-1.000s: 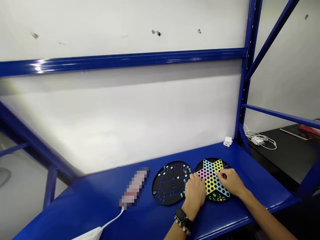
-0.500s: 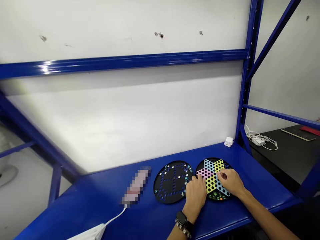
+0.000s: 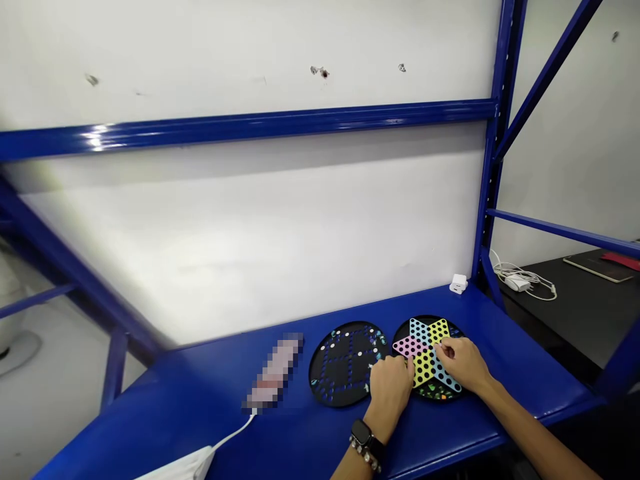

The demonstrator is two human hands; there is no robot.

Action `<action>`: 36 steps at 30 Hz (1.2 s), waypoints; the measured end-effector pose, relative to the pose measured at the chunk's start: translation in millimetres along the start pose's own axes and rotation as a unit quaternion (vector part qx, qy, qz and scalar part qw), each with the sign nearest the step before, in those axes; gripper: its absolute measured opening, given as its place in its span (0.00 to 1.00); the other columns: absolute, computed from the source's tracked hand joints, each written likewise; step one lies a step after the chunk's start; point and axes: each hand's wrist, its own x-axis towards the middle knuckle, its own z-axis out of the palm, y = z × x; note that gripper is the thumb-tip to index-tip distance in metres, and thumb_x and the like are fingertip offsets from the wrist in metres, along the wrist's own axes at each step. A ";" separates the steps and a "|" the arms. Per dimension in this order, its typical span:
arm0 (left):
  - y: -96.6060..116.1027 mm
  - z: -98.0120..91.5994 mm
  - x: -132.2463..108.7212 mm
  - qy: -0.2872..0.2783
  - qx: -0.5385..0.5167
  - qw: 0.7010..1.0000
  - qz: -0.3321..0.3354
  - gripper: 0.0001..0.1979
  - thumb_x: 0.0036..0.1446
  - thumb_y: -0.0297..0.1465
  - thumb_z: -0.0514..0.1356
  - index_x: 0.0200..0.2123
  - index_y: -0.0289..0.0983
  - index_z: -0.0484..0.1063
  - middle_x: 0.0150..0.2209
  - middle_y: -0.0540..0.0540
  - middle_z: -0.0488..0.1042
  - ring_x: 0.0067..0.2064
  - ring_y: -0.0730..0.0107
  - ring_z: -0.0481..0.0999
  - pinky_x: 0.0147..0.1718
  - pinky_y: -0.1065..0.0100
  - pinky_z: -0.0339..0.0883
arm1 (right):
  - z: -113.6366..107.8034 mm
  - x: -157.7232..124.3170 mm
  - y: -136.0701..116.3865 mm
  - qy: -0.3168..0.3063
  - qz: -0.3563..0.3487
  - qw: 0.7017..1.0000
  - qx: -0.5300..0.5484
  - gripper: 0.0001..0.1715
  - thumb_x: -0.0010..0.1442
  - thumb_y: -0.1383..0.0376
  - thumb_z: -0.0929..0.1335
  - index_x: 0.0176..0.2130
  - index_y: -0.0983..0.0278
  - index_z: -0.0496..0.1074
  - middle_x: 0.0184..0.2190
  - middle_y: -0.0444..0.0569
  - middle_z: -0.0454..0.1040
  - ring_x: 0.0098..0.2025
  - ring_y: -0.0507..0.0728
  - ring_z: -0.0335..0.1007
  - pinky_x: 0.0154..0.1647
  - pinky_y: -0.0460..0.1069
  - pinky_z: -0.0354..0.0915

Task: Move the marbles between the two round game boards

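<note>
A star-shaped Chinese checkers board (image 3: 425,363) in pink, blue and yellow, full of dark holes, lies in a round black tray (image 3: 397,330). Over its right side, my right hand (image 3: 465,363) is closed in a pinch; anything between the fingertips is hidden. A second round black disc (image 3: 337,373) with rows of holes lies to the left, with several white and blue-green marbles about its edge. My left hand (image 3: 391,383) rests over this disc's right edge, fingers curled and thumb toward the star board. What it holds, if anything, cannot be seen.
Both discs lie on a blue shelf (image 3: 200,380) against a white wall. Left of them is a blurred pinkish object (image 3: 275,373) on a white cable (image 3: 233,432). A white charger (image 3: 458,283) stands near the right post (image 3: 485,187). Cables (image 3: 525,280) lie on a black table.
My left hand has shifted slightly left and down, covering more marbles at the left disc's right edge. My right hand keeps nearly the same place over the star board.
</note>
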 end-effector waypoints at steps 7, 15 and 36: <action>-1.6 -5.1 -2.7 -0.002 -0.002 1.000 -0.018 0.22 0.69 0.35 0.46 0.36 0.35 0.79 0.35 0.38 0.80 0.38 0.54 0.80 0.34 0.63 0.65 | -1.9 0.1 -2.0 -0.005 0.005 1.000 -0.001 0.24 0.62 0.60 0.61 0.19 0.62 0.50 0.15 0.41 0.60 0.19 0.49 0.55 0.25 0.47 0.45; -2.3 2.4 -5.9 0.024 -0.003 1.000 -0.005 0.20 0.68 0.35 0.48 0.34 0.35 0.77 0.33 0.39 0.79 0.37 0.58 0.79 0.34 0.66 0.62 | -2.3 0.7 -2.6 -0.009 0.009 1.000 -0.012 0.23 0.62 0.60 0.61 0.19 0.62 0.50 0.15 0.41 0.61 0.20 0.49 0.55 0.25 0.47 0.45; -27.4 -6.7 -0.9 0.040 -0.117 0.990 -0.063 0.23 0.70 0.36 0.42 0.32 0.38 0.74 0.35 0.44 0.80 0.39 0.63 0.79 0.34 0.68 0.61 | 0.0 1.3 -3.9 -0.010 0.021 0.999 -0.028 0.22 0.61 0.61 0.62 0.19 0.62 0.53 0.15 0.42 0.62 0.20 0.50 0.56 0.25 0.47 0.44</action>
